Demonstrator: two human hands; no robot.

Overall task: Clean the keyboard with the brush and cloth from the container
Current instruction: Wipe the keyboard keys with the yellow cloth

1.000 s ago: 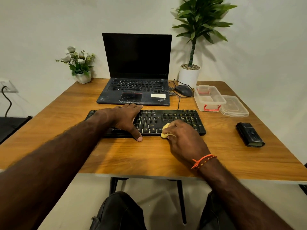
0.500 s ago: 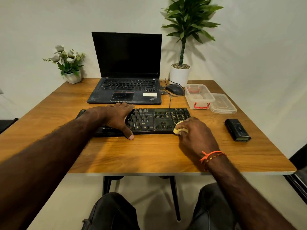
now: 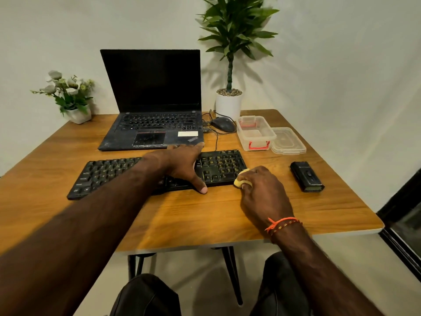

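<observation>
A black keyboard [image 3: 109,173] lies across the middle of the wooden table [image 3: 205,215]. My left hand [image 3: 184,164] rests flat on its middle-right keys, fingers spread, thumb at the front edge. My right hand [image 3: 262,192] is closed around a small yellow cloth [image 3: 242,181], which touches the keyboard's front right corner. A clear plastic container [image 3: 255,133] with red clips stands open behind the keyboard on the right, its lid [image 3: 287,140] beside it. A black brush-like object [image 3: 306,176] lies to the right of my right hand.
An open black laptop [image 3: 152,119] sits behind the keyboard, with a wired mouse [image 3: 222,124] to its right. A tall potted plant [image 3: 229,103] stands at the back, a small flower pot [image 3: 76,111] at the back left. The table's right edge is near the brush.
My right hand has slid the yellow cloth rightward along the keyboard's front to its right corner. My left hand shifted right, from the keyboard's left-middle to its middle-right. The camera turned.
</observation>
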